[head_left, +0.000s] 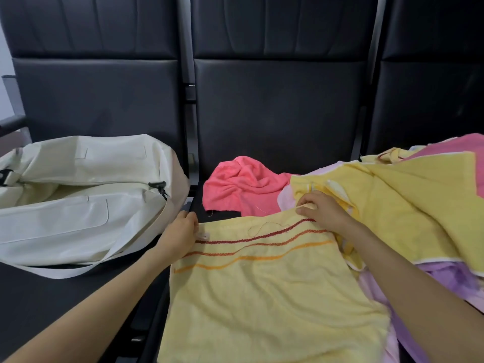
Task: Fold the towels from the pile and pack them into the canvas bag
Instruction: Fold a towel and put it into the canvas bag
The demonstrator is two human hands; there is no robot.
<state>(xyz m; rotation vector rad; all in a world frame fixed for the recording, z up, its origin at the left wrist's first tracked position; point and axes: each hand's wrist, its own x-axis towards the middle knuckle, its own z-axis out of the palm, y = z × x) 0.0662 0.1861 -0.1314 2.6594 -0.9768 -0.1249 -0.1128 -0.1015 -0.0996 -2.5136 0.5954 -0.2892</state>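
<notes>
since only the head view is on hand, all notes come from it. landmark: striped yellow towel (262,292), spread flat on the middle one of the black seats (275,106), striped end away from the person, plain end running out of frame at the near side.

left hand (180,231): at the towel's far-left corner, fingers curled over it beside a small label. reads as a pinch, though the fingertips are mostly hidden. right hand (320,209): at the towel's far-right corner, fingers bent down onto the far hem and pinching it. one corner each on the same far edge, well apart.

the towel's long axis seems to run away from the person toward the seat back. the three stripes lie crosswise, hand to hand, sagging a little in the middle.

canvas bag (78,200): left of the towel on the next seat, strap trailing toward the towel's left edge. the left hand is the nearer one. cannot tell whether its zip is open.

pile (419,205): right of the towel and lapping over its right edge. pink towel (243,187): crumpled just beyond the far edge, between the two hands.

judgement: a fold is in hand, early in the task, and nothing shows as packed. the next move likely carries the far edge toward the near one along the long axis. the corners need to travel level, and the right one may drag the pile.
</notes>
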